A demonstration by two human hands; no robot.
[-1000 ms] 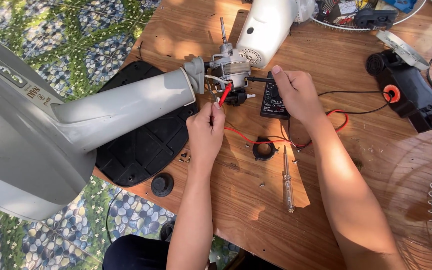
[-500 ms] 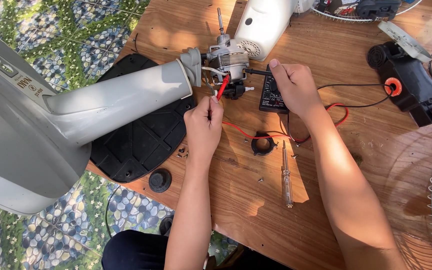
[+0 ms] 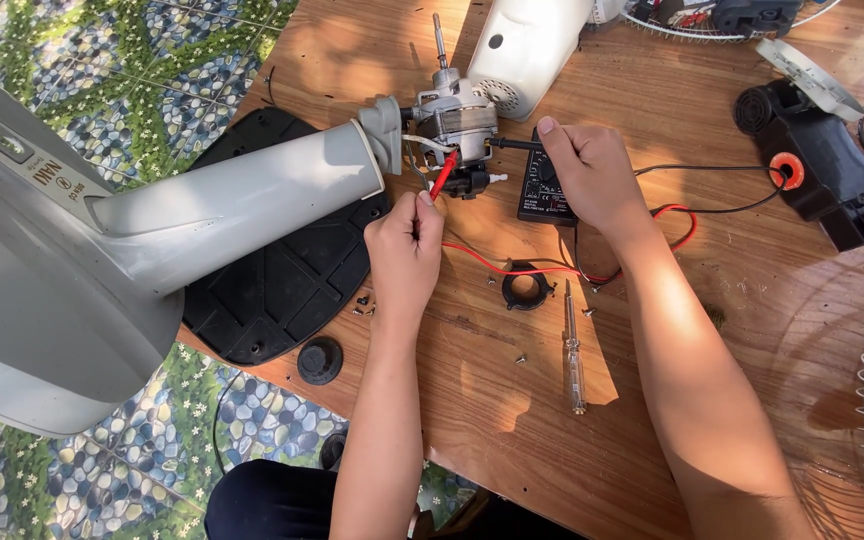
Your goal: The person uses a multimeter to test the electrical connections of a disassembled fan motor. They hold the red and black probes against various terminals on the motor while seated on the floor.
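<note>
We pinch the red probe [image 3: 442, 176] in the fingers of our left hand [image 3: 404, 248], its tip against the bare fan motor [image 3: 455, 118] at the top of the grey fan stand [image 3: 232, 205]. Our right hand [image 3: 592, 175] closes on the black probe [image 3: 515, 145], which meets the motor from the other side, and covers part of the black multimeter [image 3: 542, 190] on the desk [image 3: 512, 400]. A wire guard [image 3: 742, 25] at the far edge carries dark parts. A screwdriver [image 3: 573, 350] lies near a black ring [image 3: 527, 287]. Since the earlier frames both hands hold the same grips; only our view has shifted slightly.
</note>
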